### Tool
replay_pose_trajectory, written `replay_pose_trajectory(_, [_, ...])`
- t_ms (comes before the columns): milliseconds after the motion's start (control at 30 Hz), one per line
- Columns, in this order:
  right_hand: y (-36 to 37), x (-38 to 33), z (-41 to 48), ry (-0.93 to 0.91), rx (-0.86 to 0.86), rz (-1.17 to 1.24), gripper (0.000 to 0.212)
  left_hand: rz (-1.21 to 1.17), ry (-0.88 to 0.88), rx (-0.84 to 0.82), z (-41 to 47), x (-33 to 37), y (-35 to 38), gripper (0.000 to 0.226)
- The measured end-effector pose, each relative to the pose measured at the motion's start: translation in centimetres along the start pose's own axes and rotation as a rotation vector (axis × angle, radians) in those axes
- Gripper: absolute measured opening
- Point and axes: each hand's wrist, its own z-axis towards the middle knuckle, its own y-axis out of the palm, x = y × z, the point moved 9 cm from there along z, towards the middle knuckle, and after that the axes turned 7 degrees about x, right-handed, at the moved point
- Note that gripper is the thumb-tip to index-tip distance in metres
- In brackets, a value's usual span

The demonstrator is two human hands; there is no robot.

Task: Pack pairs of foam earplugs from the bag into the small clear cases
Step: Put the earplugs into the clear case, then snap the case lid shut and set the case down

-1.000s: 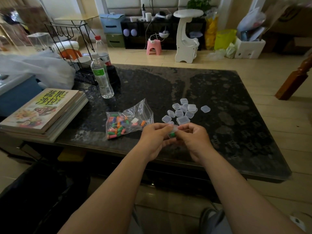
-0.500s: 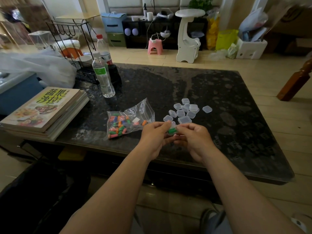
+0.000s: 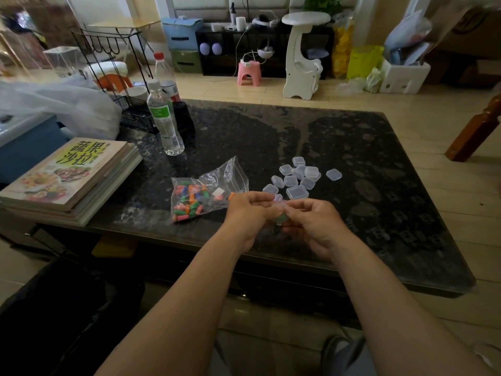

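Together we pinch a small clear case [image 3: 282, 217] between both hands, just above the near part of the dark table [image 3: 379, 158], with something green showing inside it. Our left hand [image 3: 248, 213] and right hand [image 3: 311, 226] each have fingers curled tight on it. Just behind lie the spare cases [image 3: 298, 177] in a loose cluster; left of them sits the bag [image 3: 233, 175] of coloured earplugs [image 3: 189, 204], then a water bottle [image 3: 162, 123] and stacked books [image 3: 67, 175].
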Motion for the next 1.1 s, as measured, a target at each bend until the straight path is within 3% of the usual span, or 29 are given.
replay_pose_trajectory(100, [-0.7, 0.0, 0.5, 0.001, 0.066, -0.042, 0.01, -0.015, -0.001, 0.024, 0.0, 0.0, 0.3, 0.026])
replay_pose_trajectory(200, [-3.1, 0.2, 1.7, 0.002, 0.257, -0.079, 0.006, -0.037, 0.001, 0.116, 0.4, 0.2, -0.3, 0.013])
replay_pose_trajectory(333, [-6.2, 0.5, 2.9, -0.005, 0.443, -0.191, 0.008, 0.087, 0.054, 0.264, 1.2, 0.5, -1.9, 0.015])
replay_pose_trajectory(567, [-6.0, 0.8, 4.1, -0.003, 0.463, -0.245, 0.007, 0.435, 0.19, 0.291, 1.4, 1.4, -2.1, 0.015])
replay_pose_trajectory(933, [-5.6, -0.2, 4.3, -0.068, 0.529, -0.358, 0.009, 0.492, 0.218, 0.303, 1.9, 1.7, -2.9, 0.018])
replay_pose_trajectory(1100, [-5.0, -1.4, 4.1, -0.193, 0.554, -0.43, 0.017, 0.532, 0.247, 0.305, 1.6, 2.1, -3.1, 0.021])
